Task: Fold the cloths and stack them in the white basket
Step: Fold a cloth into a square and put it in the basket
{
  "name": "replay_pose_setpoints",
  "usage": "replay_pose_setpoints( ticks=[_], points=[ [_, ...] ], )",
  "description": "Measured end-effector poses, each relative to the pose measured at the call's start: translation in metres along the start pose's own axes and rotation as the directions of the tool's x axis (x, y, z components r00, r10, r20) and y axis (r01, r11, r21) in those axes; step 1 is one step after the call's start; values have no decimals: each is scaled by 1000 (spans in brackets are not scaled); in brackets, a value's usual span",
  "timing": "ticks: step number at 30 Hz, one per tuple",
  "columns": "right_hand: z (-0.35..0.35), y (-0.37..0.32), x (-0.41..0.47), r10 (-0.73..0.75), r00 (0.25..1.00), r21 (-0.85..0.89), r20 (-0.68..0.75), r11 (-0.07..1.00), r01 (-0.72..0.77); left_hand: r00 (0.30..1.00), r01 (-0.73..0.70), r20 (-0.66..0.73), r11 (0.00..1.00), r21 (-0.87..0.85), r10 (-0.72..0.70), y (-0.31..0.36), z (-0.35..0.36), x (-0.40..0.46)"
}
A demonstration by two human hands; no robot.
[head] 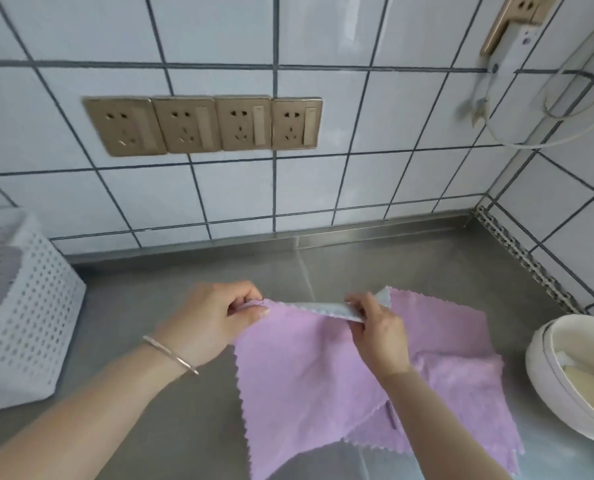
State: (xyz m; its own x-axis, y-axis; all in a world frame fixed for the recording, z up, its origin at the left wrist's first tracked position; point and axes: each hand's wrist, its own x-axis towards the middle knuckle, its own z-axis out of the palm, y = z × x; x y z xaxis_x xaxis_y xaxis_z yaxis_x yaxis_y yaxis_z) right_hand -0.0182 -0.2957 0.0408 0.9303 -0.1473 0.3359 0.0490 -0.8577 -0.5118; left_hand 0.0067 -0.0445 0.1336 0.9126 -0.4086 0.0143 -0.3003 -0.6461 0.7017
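Two hands hold the top edge of the pink cloth (309, 368) above the bench (157, 306): left hand (212, 320) and right hand (380, 332), fingers pinched on it. Uneven tension may skew the fold, or drag the second cloth (462, 382) beneath. The white basket (29, 306) stands well apart, left.

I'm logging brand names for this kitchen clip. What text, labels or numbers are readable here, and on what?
No readable text anywhere.
Sockets: only pin holes and switches, no print visible.
White plug: marks too blurred to read.
Pink cloth: small tag, too small to read.
Basket, bowl: unmarked.
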Motion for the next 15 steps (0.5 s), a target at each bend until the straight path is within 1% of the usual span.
replay_pose_setpoints(
  ticks=[3, 5, 7, 9, 11, 13, 15],
  points=[
    [6, -37, 27, 62, 985, 31, 161, 997, -68, 995, 101, -29, 984, 146, -98, -41, -58, -4],
    [9, -64, 49, 12, 978, 2, 210, 1000, -13, 989, 141, -76, 951, 276, -124, -63, -96, -4],
    [12, -95, 68, -34, 976, -13, 213, 999, 38, 977, 172, -181, 911, 374, -111, -77, -135, -7],
    [13, -120, 83, -71, 986, 32, 149, 997, 67, 953, 184, -298, 880, 439, -51, -85, -165, -11],
    [12, -142, 85, -117, 992, 96, 36, 989, 113, 925, 143, -376, 872, 467, 49, -91, -184, -25],
    [10, -154, 76, -193, 979, 102, -62, 975, 198, 901, 80, -414, 889, 451, 129, -95, -189, -46],
    [14, -157, 61, -263, 962, 67, -77, 961, 269, 900, 55, -414, 904, 424, 139, -105, -179, -72]
  ],
)
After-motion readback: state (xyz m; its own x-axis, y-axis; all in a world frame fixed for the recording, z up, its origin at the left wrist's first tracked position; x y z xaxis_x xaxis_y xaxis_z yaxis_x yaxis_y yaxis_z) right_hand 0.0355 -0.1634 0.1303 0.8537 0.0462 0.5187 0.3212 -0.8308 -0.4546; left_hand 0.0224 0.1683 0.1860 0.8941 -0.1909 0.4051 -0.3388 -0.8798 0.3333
